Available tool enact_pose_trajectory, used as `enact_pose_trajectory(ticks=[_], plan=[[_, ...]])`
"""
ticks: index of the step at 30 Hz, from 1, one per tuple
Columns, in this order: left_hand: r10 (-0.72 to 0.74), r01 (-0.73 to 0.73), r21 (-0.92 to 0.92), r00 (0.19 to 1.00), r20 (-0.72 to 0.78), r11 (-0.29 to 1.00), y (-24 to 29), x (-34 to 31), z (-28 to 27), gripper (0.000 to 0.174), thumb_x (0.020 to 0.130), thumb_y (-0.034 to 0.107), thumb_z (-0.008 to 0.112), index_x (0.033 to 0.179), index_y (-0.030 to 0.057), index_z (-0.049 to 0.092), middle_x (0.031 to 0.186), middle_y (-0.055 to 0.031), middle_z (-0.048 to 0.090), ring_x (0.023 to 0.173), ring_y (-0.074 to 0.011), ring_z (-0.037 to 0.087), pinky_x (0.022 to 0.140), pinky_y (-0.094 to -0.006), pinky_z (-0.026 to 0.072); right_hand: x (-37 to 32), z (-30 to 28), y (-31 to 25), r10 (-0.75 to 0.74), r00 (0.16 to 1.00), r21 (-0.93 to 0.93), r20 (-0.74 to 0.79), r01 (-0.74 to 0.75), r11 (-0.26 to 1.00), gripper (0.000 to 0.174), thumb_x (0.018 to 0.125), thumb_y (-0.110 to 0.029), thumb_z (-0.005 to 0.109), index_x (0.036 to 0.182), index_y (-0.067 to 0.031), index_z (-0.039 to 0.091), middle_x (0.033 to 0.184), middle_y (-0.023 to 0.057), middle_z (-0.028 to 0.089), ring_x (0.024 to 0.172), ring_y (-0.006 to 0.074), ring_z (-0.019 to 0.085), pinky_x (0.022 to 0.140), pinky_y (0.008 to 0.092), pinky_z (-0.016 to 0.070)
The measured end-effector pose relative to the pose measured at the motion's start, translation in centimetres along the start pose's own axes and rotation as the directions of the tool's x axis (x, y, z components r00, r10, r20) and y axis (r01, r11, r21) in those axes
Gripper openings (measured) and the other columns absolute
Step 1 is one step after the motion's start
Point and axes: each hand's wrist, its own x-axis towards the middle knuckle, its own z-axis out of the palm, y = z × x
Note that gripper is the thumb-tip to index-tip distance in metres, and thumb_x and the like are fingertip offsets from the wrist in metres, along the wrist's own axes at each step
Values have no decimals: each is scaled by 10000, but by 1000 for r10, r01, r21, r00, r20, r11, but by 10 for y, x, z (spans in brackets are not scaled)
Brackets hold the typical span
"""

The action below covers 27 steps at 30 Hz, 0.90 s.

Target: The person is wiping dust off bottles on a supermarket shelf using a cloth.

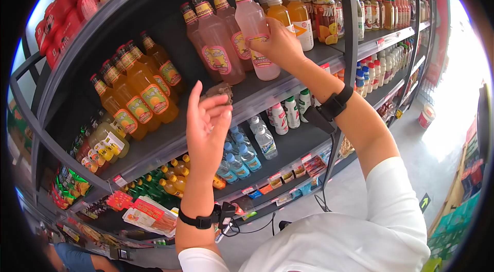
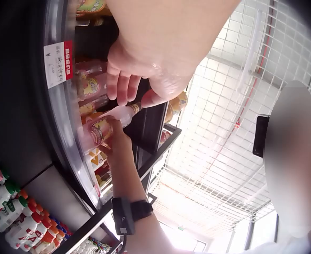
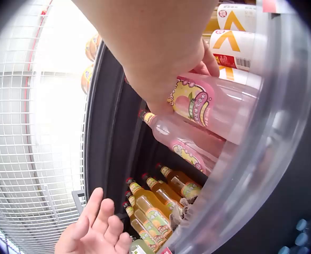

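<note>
Holding a pink-drink bottle [image 1: 251, 22] in the right hand [image 1: 283, 48], upright or only slightly tilted, just behind the clear shelf lip [image 3: 280, 137]; hard to tell whether lifted or resting on its base. Might catch on that lip if drawn forward too low, and so tip or drop. Might clink, if swung sideways, against the other pink-drink bottles [image 1: 217, 48], tightly grouped deeper behind the lip, or against the orange-drink bottles with white labels [image 1: 300, 12], also deeper behind it. Could slip too, judging by smooth sides and a hold at the label rather than at the narrow neck. Could also snag the crumpled brownish wad [image 1: 222, 91] behind the lip with a careless sweep of the left fingers.

Reaching over the lip with the right arm stretched forward and slanting inward, with thumb across the label side and fingers curled round the opposite side. Holding up the left hand [image 1: 208, 128] near the lip, unclear whether in front of or above it, with fingers loosely bent, thumb wide of them and palm empty.
</note>
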Motion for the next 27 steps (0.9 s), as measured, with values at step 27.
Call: enact_pose_trajectory(ticks=[27], plan=[[-117,434,717,886,-448,546,-61,157,44,898,737,475,767,1356,-12,337,1322,-249,488,1168,-385,562,927,-453,500,32,-95,101,32,994,67,100,-39,997,742,753,-497,697,1270,-5,493,1132,169,648,1036,293,640,889,374,484]])
